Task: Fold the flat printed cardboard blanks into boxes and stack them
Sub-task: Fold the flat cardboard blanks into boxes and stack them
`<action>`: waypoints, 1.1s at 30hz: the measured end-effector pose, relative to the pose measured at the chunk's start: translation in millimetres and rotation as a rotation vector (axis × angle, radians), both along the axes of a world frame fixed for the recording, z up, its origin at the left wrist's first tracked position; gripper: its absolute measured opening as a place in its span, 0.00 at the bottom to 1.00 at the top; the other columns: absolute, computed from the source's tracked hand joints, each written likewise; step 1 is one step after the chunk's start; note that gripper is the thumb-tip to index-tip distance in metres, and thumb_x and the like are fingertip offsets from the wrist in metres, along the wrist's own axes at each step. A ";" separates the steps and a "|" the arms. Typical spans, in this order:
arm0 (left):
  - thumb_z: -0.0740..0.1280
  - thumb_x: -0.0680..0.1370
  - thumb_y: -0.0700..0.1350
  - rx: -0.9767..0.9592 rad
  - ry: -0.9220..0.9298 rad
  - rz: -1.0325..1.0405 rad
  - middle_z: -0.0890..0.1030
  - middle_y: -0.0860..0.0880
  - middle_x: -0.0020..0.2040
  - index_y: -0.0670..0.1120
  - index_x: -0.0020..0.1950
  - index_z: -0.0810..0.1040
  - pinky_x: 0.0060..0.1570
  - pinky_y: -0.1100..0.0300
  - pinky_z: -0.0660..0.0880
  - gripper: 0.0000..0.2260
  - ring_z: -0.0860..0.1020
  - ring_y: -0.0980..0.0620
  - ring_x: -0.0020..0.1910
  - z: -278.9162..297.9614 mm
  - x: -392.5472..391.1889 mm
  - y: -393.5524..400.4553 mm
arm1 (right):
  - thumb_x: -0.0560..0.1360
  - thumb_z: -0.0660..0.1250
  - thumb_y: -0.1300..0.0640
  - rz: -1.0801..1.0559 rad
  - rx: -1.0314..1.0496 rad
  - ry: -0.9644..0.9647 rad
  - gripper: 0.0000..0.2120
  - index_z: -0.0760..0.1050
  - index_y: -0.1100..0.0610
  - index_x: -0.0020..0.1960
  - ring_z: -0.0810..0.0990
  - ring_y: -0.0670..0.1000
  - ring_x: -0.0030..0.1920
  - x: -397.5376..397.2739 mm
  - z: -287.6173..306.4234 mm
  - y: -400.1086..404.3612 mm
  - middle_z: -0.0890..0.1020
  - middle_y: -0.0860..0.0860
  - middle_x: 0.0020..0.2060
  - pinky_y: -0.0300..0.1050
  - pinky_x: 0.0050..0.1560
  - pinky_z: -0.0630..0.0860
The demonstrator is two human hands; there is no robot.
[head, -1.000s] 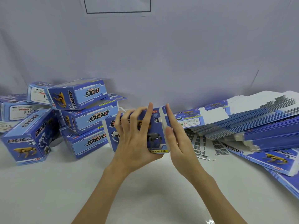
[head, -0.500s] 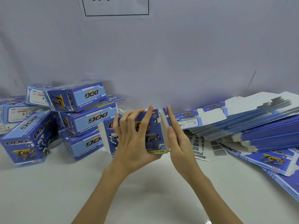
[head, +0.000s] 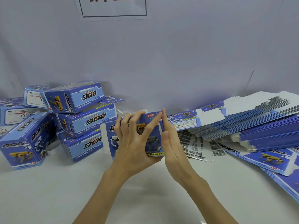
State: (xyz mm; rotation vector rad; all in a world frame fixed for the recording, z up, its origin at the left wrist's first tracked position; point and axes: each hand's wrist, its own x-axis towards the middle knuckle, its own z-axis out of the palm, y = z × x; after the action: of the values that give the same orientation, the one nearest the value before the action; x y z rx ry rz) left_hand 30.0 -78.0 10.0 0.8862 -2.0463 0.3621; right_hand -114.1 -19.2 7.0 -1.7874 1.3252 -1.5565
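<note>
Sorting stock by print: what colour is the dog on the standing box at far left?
Yellow dog on the blue box, head view.

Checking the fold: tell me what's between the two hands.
Head view: the half-folded box, gripped by the left hand, with the right hand flat against its end.

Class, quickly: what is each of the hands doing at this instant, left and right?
Left hand: fingers curled round the half-folded blue dog box, holding it.
Right hand: open, straight fingers pressing flat against the box's right side.
</note>
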 end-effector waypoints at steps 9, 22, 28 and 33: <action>0.67 0.72 0.68 0.021 -0.083 0.006 0.64 0.42 0.78 0.60 0.82 0.60 0.75 0.31 0.57 0.40 0.63 0.36 0.78 1.7 -1.9 2.0 | 0.84 0.53 0.37 -0.079 -0.010 0.186 0.33 0.41 0.35 0.84 0.44 0.41 0.84 -6.5 -9.7 -6.2 0.46 0.43 0.85 0.62 0.82 0.58; 0.74 0.69 0.65 -0.017 0.037 0.009 0.64 0.43 0.76 0.60 0.76 0.65 0.72 0.33 0.62 0.38 0.66 0.37 0.75 12.9 5.9 3.1 | 0.86 0.57 0.39 -0.214 -0.326 0.121 0.30 0.55 0.46 0.85 0.59 0.52 0.83 5.7 -31.8 -11.1 0.56 0.50 0.84 0.44 0.74 0.73; 0.68 0.73 0.67 -0.048 0.001 0.039 0.66 0.42 0.77 0.63 0.75 0.68 0.72 0.34 0.61 0.31 0.65 0.36 0.74 10.9 2.7 3.9 | 0.88 0.50 0.42 -0.271 -0.292 0.177 0.27 0.53 0.48 0.85 0.57 0.49 0.83 10.1 -34.4 -12.6 0.55 0.49 0.85 0.42 0.80 0.60; 0.67 0.73 0.67 -0.028 0.017 0.028 0.66 0.43 0.77 0.62 0.73 0.69 0.72 0.34 0.62 0.29 0.66 0.36 0.74 11.9 5.2 2.6 | 0.87 0.54 0.44 -0.237 -0.286 0.162 0.28 0.55 0.46 0.86 0.55 0.51 0.84 9.5 -34.8 -13.2 0.52 0.47 0.85 0.51 0.80 0.66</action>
State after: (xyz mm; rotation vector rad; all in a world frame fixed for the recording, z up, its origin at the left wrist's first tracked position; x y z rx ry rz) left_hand 35.1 -75.4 21.9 0.8991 -2.0100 0.3958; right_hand -104.6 -32.4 -27.9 -2.0242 1.4984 -1.8397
